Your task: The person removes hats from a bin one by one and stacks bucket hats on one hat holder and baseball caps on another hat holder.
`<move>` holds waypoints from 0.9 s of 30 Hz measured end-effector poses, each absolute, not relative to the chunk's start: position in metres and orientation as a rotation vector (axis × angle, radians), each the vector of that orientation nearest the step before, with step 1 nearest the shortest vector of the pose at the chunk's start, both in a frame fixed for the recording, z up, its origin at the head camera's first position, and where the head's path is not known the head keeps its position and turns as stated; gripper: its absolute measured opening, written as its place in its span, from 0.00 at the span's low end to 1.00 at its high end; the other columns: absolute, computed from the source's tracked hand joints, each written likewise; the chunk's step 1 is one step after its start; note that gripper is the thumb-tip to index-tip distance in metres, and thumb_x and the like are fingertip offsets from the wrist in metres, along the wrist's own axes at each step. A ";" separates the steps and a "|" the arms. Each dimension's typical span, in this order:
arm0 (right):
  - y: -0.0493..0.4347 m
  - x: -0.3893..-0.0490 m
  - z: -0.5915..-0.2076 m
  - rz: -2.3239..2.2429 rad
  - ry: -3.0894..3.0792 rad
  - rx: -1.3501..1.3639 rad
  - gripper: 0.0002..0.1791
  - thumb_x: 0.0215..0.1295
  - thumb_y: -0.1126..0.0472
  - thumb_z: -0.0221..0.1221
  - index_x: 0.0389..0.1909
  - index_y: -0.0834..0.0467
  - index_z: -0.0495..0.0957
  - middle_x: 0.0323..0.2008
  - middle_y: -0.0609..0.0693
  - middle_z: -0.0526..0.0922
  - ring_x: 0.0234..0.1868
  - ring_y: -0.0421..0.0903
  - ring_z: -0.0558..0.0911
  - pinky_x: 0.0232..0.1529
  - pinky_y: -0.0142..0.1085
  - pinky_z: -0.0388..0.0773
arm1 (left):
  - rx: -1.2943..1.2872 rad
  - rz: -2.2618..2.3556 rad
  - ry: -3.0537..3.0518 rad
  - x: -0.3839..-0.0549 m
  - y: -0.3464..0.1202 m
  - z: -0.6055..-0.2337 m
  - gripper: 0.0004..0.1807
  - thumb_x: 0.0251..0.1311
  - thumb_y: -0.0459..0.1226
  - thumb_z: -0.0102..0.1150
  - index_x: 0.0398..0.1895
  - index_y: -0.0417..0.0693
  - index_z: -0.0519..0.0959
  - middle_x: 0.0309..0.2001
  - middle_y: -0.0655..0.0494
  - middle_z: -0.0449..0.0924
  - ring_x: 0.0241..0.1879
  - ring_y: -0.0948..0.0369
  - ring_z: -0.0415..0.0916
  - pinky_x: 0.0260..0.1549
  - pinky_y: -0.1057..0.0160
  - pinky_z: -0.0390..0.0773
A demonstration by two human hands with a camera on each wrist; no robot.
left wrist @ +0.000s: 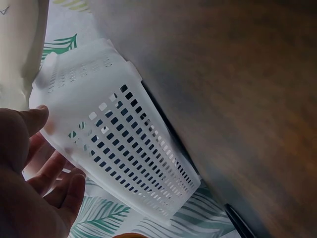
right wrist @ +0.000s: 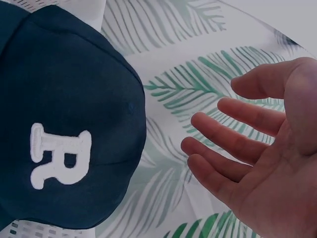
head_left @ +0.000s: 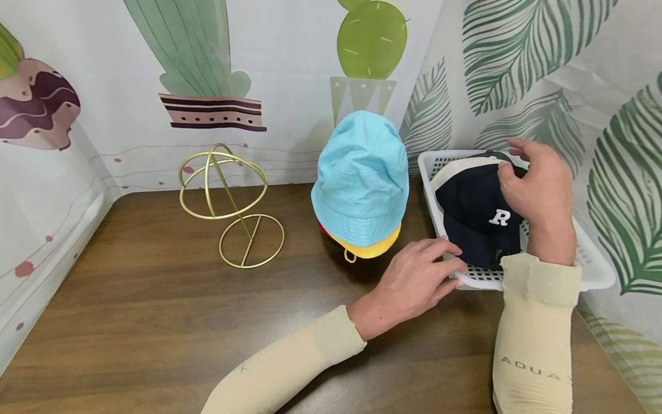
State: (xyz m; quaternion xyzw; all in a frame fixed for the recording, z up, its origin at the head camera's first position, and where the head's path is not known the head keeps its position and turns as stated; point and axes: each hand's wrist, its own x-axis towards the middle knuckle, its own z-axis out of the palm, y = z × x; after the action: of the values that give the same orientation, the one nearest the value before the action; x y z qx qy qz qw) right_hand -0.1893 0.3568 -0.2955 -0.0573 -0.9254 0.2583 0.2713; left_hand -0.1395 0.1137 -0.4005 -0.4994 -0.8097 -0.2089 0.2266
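Note:
A dark navy baseball cap (head_left: 478, 201) with a white R lies in a white plastic basket (head_left: 595, 261), a cream-edged cap (head_left: 449, 170) partly hidden behind it. My left hand (head_left: 414, 279) holds the basket's near left corner. In the left wrist view its thumb (left wrist: 37, 119) lies against the outer wall and its fingers reach over the rim. Over the right side of the navy cap is my right hand (head_left: 540, 184). The right wrist view shows that hand's fingers (right wrist: 218, 134) loosely spread, apart from the cap, with nothing held.
Left of the basket, a light blue bucket hat (head_left: 362, 167) sits on top of a yellow-brimmed hat (head_left: 374, 249). A gold wire hat stand (head_left: 251, 240) stands farther left on the wooden table (head_left: 129, 299). Patterned cloth (head_left: 289, 69) hangs behind.

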 end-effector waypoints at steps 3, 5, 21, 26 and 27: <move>0.355 -0.189 -0.294 0.688 -2.502 -0.145 0.28 0.75 0.61 0.49 0.72 0.61 0.75 0.63 0.66 0.81 0.68 0.67 0.76 0.66 0.64 0.68 | -1.379 -0.584 -2.228 -0.139 0.114 -0.401 0.09 0.72 0.45 0.66 0.51 0.63 0.88 0.60 0.63 0.80 0.64 0.62 0.77 0.68 0.66 0.70; 0.356 -0.191 -0.294 0.678 -2.521 -0.137 0.28 0.75 0.62 0.48 0.73 0.61 0.75 0.64 0.67 0.81 0.68 0.68 0.75 0.66 0.65 0.68 | -1.379 -0.592 -2.221 -0.139 0.114 -0.401 0.09 0.71 0.45 0.67 0.51 0.63 0.88 0.60 0.63 0.80 0.65 0.62 0.77 0.69 0.67 0.69; 0.408 -0.230 -0.285 0.631 -2.840 -0.120 0.29 0.75 0.59 0.42 0.72 0.67 0.71 0.67 0.73 0.74 0.67 0.74 0.70 0.64 0.68 0.65 | -1.379 -0.602 -2.232 -0.139 0.112 -0.401 0.09 0.71 0.44 0.68 0.51 0.63 0.88 0.60 0.62 0.81 0.68 0.61 0.76 0.69 0.67 0.69; 0.416 -0.233 -0.288 0.618 -3.026 -0.103 0.32 0.78 0.57 0.43 0.77 0.69 0.62 0.70 0.76 0.68 0.68 0.76 0.66 0.65 0.70 0.64 | -1.377 -0.590 -2.224 -0.140 0.113 -0.401 0.09 0.71 0.45 0.67 0.50 0.63 0.88 0.59 0.63 0.81 0.65 0.62 0.77 0.68 0.67 0.70; 0.417 -0.234 -0.288 0.606 -3.052 -0.083 0.32 0.79 0.57 0.43 0.76 0.70 0.61 0.69 0.76 0.68 0.68 0.76 0.67 0.64 0.69 0.64 | -1.374 -0.587 -2.221 -0.140 0.113 -0.401 0.09 0.71 0.46 0.67 0.50 0.63 0.89 0.59 0.63 0.81 0.65 0.61 0.77 0.69 0.67 0.70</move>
State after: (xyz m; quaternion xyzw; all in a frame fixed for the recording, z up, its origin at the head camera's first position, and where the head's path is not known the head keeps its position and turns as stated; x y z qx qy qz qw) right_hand -0.2343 0.4167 -0.2882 -0.0265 -0.9804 0.1948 0.0143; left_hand -0.1401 0.1130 -0.4013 -0.4996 -0.8073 -0.2133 0.2304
